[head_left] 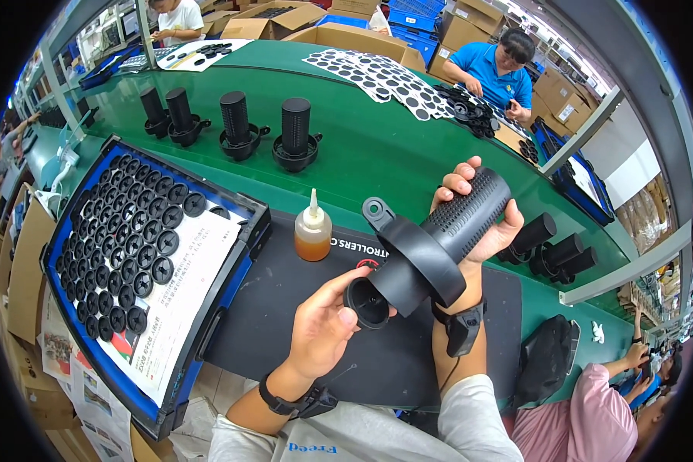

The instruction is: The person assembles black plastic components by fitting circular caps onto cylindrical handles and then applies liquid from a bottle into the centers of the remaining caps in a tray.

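My right hand (489, 223) is wrapped round the perforated barrel of a black plastic cylinder assembly (416, 258), holding it tilted over the dark mat. A wide collar with a ringed tab sits round its middle. My left hand (323, 327) pinches a small round black cap (368, 302) by its edge. The cap's hollow, ribbed side faces me, right beside the assembly's lower end; whether the two touch I cannot tell. A squeeze bottle (313, 231) of amber liquid with a pointed nozzle stands on the mat, left of the assembly.
On the left, a blue tray (185, 362) holds rows of round black caps (131, 231) over printed paper. Several similar assemblies (296, 131) stand on the green conveyor (354, 154); more (566, 254) are at right. A black bag (547, 354) lies right. Across, a co-worker (500, 69) handles black parts.
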`<state>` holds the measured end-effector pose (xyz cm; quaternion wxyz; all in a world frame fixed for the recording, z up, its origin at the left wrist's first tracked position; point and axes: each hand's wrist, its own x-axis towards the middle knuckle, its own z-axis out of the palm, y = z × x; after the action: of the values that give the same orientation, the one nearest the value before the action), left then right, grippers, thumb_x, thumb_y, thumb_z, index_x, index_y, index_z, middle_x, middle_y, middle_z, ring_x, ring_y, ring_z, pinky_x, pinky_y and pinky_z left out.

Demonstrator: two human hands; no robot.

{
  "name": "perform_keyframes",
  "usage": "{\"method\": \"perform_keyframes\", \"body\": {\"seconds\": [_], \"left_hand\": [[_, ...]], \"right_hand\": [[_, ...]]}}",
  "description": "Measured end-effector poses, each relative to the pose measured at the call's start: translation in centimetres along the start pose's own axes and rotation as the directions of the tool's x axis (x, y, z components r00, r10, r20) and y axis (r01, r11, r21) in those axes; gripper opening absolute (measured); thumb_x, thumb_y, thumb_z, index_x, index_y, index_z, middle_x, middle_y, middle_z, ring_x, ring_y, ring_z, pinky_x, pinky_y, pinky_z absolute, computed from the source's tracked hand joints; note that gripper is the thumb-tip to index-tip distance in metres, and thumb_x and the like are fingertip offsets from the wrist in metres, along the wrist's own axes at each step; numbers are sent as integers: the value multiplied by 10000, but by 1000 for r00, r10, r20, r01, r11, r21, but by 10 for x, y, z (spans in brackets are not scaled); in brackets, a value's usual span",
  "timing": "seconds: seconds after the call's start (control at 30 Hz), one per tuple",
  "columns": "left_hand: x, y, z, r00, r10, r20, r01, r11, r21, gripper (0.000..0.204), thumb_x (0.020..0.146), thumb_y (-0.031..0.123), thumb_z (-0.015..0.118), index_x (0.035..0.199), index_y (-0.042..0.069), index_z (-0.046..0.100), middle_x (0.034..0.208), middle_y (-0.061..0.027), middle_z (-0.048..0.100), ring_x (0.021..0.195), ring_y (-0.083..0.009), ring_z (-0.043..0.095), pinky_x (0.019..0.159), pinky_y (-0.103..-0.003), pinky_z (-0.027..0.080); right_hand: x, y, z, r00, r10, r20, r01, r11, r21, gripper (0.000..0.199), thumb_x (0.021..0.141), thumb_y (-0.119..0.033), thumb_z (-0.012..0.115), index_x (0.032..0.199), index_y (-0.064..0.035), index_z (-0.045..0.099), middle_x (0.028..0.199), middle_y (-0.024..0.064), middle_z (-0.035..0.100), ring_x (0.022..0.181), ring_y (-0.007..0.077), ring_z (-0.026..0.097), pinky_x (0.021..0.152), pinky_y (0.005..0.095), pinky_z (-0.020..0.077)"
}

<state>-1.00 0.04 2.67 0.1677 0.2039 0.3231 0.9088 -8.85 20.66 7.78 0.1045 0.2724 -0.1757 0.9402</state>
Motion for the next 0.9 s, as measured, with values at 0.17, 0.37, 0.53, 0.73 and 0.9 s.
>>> {"method": "perform_keyframes", "body": {"seconds": [0.17, 0.37, 0.53, 0.73, 0.9], "left_hand": [[-1, -2, -1, 998, 2, -57, 2, 997, 79, 579, 950, 271, 534, 1343, -105, 335, 1218, -206, 551, 1056, -265, 612, 879, -388, 526], [-6, -4, -8, 993, -42, -107, 57, 988, 142, 581, 930, 286, 596, 1340, -73, 393, 1165, -166, 586, 1048, -237, 614, 907, -340, 503], [-4, 4, -1, 985, -157, -78, 160, 986, 39, 502, 975, 286, 497, 1295, -93, 422, 1148, -194, 606, 1018, -275, 637, 894, -378, 525], [-9, 8, -14, 955, -297, -27, 291, 947, -136, 463, 1005, 302, 424, 1249, -89, 466, 1159, -196, 606, 1050, -300, 624, 941, -391, 506], [-14, 9, -25, 947, -315, -60, 292, 925, -243, 428, 1016, 280, 388, 1196, -95, 493, 1158, -216, 606, 1040, -344, 626, 939, -408, 509]], "right_hand": [[-1, 4, 4, 999, -55, 4, 55, 996, -71, 693, 763, -440, 573, 1252, 27, 421, 1032, 147, 506, 875, 238, 534, 784, 394, 471], [-3, 11, 10, 995, -90, 36, 94, 987, -128, 709, 757, -460, 555, 1251, 36, 443, 1005, 176, 540, 829, 263, 570, 736, 422, 505], [-3, 10, 13, 985, -90, 145, 114, 980, -162, 729, 766, -515, 566, 1227, 35, 435, 997, 184, 543, 805, 267, 592, 713, 404, 525], [-8, 22, 16, 968, -39, 249, 91, 975, -202, 745, 777, -600, 556, 1162, 25, 431, 947, 193, 557, 762, 271, 616, 679, 390, 535], [-12, 32, 13, 973, 3, 230, 72, 946, -316, 723, 813, -578, 549, 1185, 27, 412, 934, 153, 539, 710, 226, 574, 678, 355, 507]]}}
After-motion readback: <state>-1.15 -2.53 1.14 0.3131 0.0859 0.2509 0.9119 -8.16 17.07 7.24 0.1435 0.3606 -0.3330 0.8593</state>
